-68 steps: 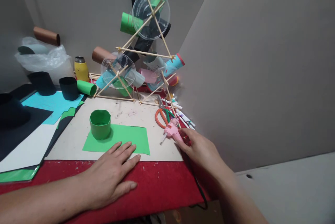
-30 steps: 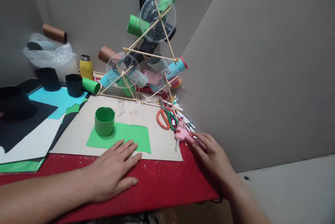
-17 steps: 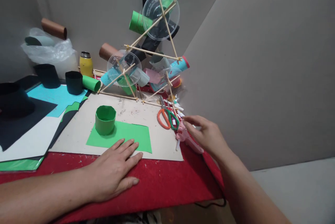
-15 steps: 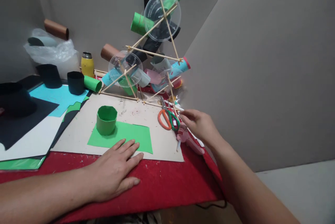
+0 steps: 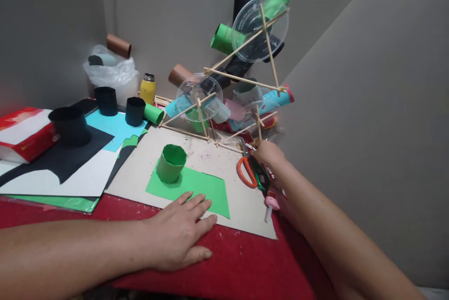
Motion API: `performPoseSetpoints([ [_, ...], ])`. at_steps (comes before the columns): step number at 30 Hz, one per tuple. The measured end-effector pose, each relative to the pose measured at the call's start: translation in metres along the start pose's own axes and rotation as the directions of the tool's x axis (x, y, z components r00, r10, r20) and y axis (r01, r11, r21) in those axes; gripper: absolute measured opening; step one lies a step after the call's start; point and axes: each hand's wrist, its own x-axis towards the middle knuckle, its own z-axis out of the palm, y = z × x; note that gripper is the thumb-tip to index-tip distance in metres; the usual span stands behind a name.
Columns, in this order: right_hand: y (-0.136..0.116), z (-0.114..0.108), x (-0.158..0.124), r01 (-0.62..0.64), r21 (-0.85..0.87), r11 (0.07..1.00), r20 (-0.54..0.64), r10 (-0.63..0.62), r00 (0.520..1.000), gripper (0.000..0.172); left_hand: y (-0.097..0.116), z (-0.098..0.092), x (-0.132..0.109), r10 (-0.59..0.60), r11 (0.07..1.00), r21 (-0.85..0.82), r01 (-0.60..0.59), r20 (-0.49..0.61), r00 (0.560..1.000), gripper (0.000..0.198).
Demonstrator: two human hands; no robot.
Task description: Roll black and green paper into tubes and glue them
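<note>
My left hand (image 5: pixel 185 230) lies flat, fingers spread, across the red cloth (image 5: pixel 242 262) and the near edge of a green paper sheet (image 5: pixel 206 190). On that sheet stands a green paper cylinder (image 5: pixel 170 165), upright and open at the top. My right hand (image 5: pixel 269 154) reaches to the right side, just behind a pair of scissors with orange and green handles (image 5: pixel 246 173). Its fingertips are hidden, so whether they hold anything cannot be seen. Below that hand, a pink glue gun (image 5: pixel 272 202) with a whitish tip is partly covered by my forearm.
A pale board (image 5: pixel 140 169) lies under the green sheet. Behind it stands a stick frame (image 5: pixel 242 80) with clear plastic discs (image 5: pixel 260 28) and paper tubes. Left are black paper cylinders (image 5: pixel 72 127), paper sheets (image 5: pixel 87 173) and a red-white packet (image 5: pixel 28 134). A yellow bottle (image 5: pixel 148 89) stands behind.
The view has turned left, bringing the red-white packet into sight. My right hand has moved in closer behind the scissors, its fingers now hidden. My left hand stays flat on the sheet.
</note>
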Motion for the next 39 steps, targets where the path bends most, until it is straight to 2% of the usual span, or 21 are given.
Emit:
performPoseSetpoints([
  [5,0.003,0.005,0.009,0.015,0.046,0.999,-0.013,-0.014,1.000,0.027,0.002,-0.002,0.000,-0.003,1.000,-0.012,0.003,-0.007,1.000,0.062],
  [10,0.005,0.007,0.011,0.035,0.165,0.986,-0.057,-0.025,0.998,0.026,0.001,-0.003,0.001,-0.003,1.000,-0.016,0.003,0.000,1.000,0.061],
  [16,0.009,-0.009,0.006,0.046,0.384,0.922,-0.158,0.016,0.987,0.022,0.002,-0.004,0.001,-0.009,1.000,-0.006,0.009,0.013,1.000,0.061],
  [19,0.009,-0.025,-0.002,0.119,0.526,0.842,-0.257,0.024,0.966,0.018,0.001,-0.004,0.001,-0.003,1.000,-0.023,0.003,-0.004,1.000,0.061],
  [21,0.008,-0.036,-0.015,0.198,0.631,0.750,-0.308,0.008,0.951,0.021,0.001,-0.005,0.000,0.007,0.998,-0.066,-0.009,-0.034,0.999,0.058],
  [24,0.002,-0.046,-0.049,0.299,0.767,0.568,-0.295,-0.102,0.950,0.028,0.002,-0.007,0.000,0.007,0.967,-0.248,-0.055,-0.190,0.982,0.047],
  [26,-0.003,-0.049,-0.080,0.319,0.826,0.465,-0.249,-0.207,0.946,0.031,0.004,-0.008,0.001,-0.092,0.898,-0.436,-0.060,-0.320,0.943,0.041],
  [28,-0.010,-0.048,-0.113,0.301,0.873,0.383,-0.185,-0.310,0.932,0.032,0.005,-0.010,0.003,-0.266,0.768,-0.641,-0.019,-0.346,0.900,0.039],
  [29,-0.014,-0.047,-0.129,0.251,0.919,0.305,-0.108,-0.419,0.902,0.030,0.005,-0.011,0.005,-0.344,0.675,-0.738,0.004,-0.310,0.886,0.040],
  [31,-0.022,-0.045,-0.156,0.199,0.961,0.192,-0.067,-0.537,0.841,0.025,0.007,-0.012,0.007,-0.426,0.441,-0.897,0.039,-0.170,0.889,0.042],
  [34,-0.034,-0.040,-0.183,0.147,0.984,0.103,-0.058,-0.589,0.806,0.027,0.009,-0.012,0.010,-0.398,0.118,-0.987,0.107,0.052,0.916,0.045],
  [36,-0.040,-0.035,-0.192,0.094,0.993,0.074,-0.032,-0.593,0.804,0.029,0.010,-0.013,0.011,-0.371,0.028,-0.989,0.144,0.124,0.920,0.042],
  [39,-0.044,-0.024,-0.197,0.003,1.000,-0.006,-0.006,-0.568,0.823,0.030,0.010,-0.016,0.012,-0.370,0.013,-0.988,0.153,0.138,0.919,0.042],
])
